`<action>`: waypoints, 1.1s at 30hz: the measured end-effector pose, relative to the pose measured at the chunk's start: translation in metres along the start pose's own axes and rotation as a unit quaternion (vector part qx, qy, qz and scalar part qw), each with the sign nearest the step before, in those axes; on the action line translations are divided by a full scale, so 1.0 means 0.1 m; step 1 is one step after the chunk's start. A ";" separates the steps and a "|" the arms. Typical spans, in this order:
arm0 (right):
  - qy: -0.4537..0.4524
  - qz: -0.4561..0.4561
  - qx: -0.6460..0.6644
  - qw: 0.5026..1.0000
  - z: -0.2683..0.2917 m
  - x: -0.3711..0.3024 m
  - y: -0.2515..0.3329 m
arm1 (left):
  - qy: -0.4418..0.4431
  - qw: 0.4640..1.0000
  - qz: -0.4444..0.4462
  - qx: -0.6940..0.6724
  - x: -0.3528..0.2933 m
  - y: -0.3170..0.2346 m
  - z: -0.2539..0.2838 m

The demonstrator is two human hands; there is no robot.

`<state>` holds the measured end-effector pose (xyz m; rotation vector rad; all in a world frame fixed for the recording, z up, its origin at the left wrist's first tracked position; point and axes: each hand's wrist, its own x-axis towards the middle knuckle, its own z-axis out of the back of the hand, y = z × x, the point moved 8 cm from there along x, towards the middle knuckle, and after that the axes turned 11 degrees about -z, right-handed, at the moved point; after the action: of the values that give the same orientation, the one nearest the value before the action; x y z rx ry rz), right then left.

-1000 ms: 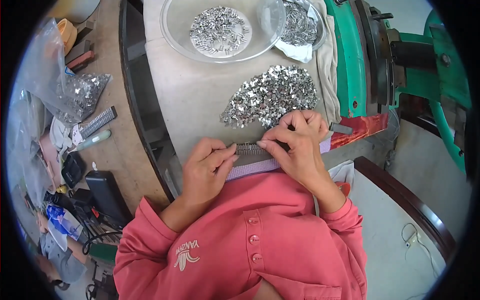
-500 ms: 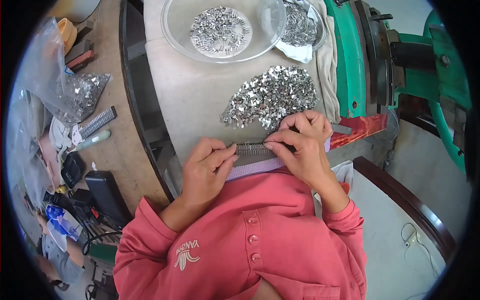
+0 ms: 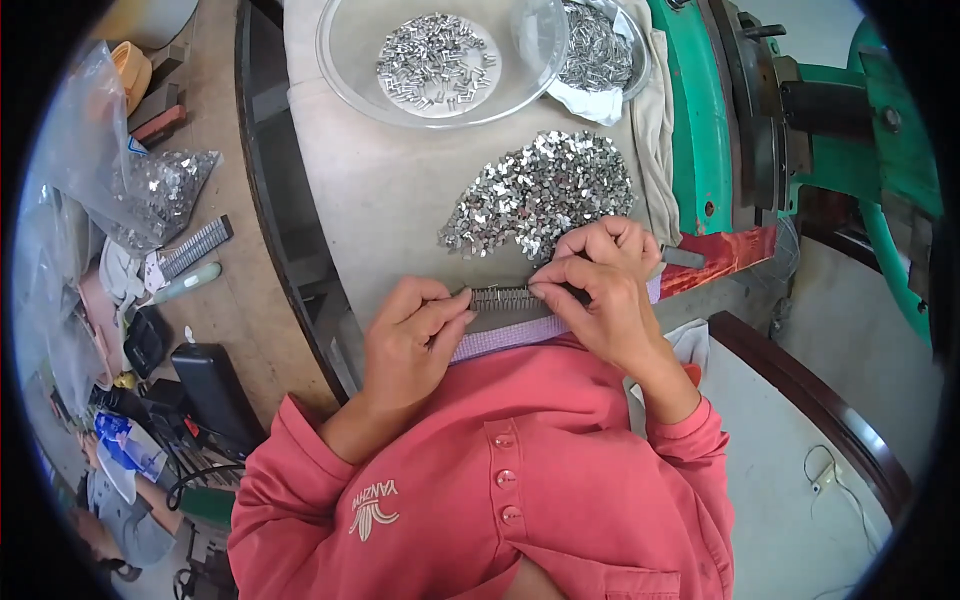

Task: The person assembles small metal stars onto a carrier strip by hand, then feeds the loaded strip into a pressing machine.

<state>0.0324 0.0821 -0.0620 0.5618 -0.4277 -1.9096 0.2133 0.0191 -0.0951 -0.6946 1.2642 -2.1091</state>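
Close to my body, a narrow slotted metal strip (image 3: 503, 298) with a row of small upright teeth lies level between my hands. My left hand (image 3: 412, 330) pinches its left end between thumb and fingers. At the other end, the thumb and index finger of my right hand (image 3: 605, 290) close on the strip. A flat grey bar (image 3: 683, 257) sticks out beyond the right hand; I cannot tell whether that hand holds it. Just past the strip lies a heap of small shiny metal pieces (image 3: 545, 190), its near edge close to my right fingers.
A clear plastic basin (image 3: 345, 95) of small metal cylinders stands at the far side, beside a bowl of metal pins (image 3: 597, 60). Green machinery (image 3: 700, 130) borders the right. On the left bench (image 3: 265, 330) are a bag of metal pieces (image 3: 170, 190) and another toothed strip (image 3: 197, 247).
Both hands keep their grip on the strip with barely any movement. The grey bar beyond my right hand shows slightly more.
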 end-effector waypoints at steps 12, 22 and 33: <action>-0.013 -0.019 0.002 1.000 0.03 0.01 0.03 | 0.000 1.000 0.001 0.002 -0.01 0.01 0.00; -0.015 0.006 0.016 1.000 -0.17 0.12 0.28 | -0.005 1.000 -0.017 0.005 -0.01 0.00 0.01; -0.009 -0.013 0.010 1.000 -0.16 0.07 0.18 | -0.002 1.000 -0.009 -0.001 -0.02 0.01 0.00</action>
<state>0.0524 0.0676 -0.0667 0.5661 -0.4540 -1.9376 0.2147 0.0197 -0.0963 -0.7142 1.2621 -2.1200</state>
